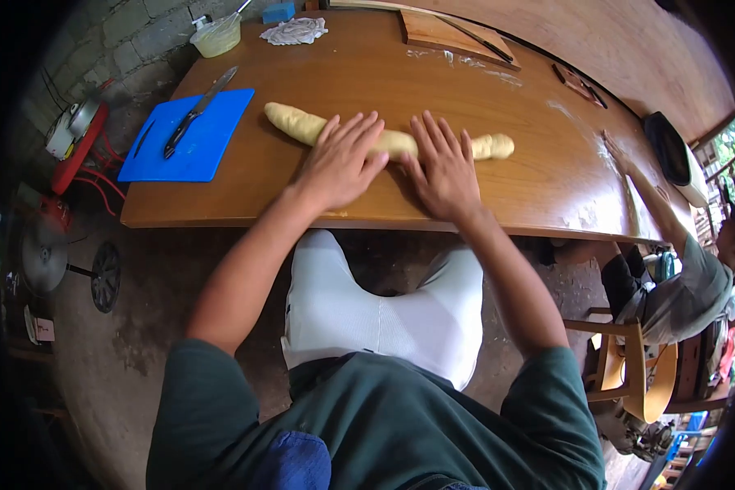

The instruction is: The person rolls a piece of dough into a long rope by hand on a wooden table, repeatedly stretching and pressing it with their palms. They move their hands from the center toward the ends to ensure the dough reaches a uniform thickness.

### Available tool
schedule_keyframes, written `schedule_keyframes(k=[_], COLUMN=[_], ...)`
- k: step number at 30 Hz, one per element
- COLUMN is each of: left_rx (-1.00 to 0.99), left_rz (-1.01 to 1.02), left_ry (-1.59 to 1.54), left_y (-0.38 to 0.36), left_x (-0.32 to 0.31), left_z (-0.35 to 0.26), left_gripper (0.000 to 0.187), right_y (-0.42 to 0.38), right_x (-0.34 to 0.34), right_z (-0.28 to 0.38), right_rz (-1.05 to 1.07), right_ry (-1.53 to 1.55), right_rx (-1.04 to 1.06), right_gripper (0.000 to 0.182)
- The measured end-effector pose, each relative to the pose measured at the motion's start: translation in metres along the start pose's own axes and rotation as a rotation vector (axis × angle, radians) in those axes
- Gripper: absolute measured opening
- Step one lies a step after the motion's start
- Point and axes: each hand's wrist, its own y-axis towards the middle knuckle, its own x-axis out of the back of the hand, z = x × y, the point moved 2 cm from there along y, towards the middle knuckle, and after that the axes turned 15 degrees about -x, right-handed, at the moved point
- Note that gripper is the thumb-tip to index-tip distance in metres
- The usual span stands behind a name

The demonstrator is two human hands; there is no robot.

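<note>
A long pale roll of dough (396,144) lies across the wooden table (343,73), its two ends showing past my hands. My left hand (340,162) rests flat on the dough left of its middle, fingers stretched out. On the right part of the roll, my right hand (443,167) also lies flat with fingers apart. Both palms press on top and grasp nothing. To the left, a black-handled knife (189,122) lies on a blue cutting board (220,155).
At the back left are a bowl (217,37), a crumpled cloth (294,31) and a blue block (278,12). A wooden board (445,37) lies at the back. On the right, a seated person (682,286) reaches an arm onto the floury table. A fan (45,253) stands left.
</note>
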Motion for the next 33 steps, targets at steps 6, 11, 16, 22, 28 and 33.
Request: schedule_keyframes(k=[6, 11, 16, 22, 28, 33], left_rx=[0.005, 0.058, 0.223, 0.415, 0.561, 0.492], left_rz=[0.074, 0.085, 0.15, 0.102, -0.083, -0.176], left_ry=[-0.017, -0.214, -0.266, -0.127, -0.087, 0.105], left_y=[-0.038, -0.013, 0.044, 0.116, 0.17, 0.206], left_x=[0.025, 0.0, -0.024, -0.059, -0.083, -0.101], left_z=[-0.083, -0.051, 0.02, 0.102, 0.17, 0.226], left_gripper=[0.071, 0.068, 0.077, 0.082, 0.083, 0.07], right_y=[-0.085, -0.054, 0.045, 0.162, 0.251, 0.312], right_x=[0.046, -0.003, -0.039, -0.066, -0.095, -0.119], right_z=[0.037, 0.033, 0.016, 0.002, -0.018, -0.029], right_rz=[0.173, 0.086, 0.145, 0.21, 0.003, -0.202], right_ry=[0.063, 0.018, -0.012, -0.003, 0.064, 0.064], right_rx=[0.046, 0.025, -0.116, -0.314, -0.324, -0.19], right_gripper=[0.071, 0.074, 0.078, 0.084, 0.081, 0.055])
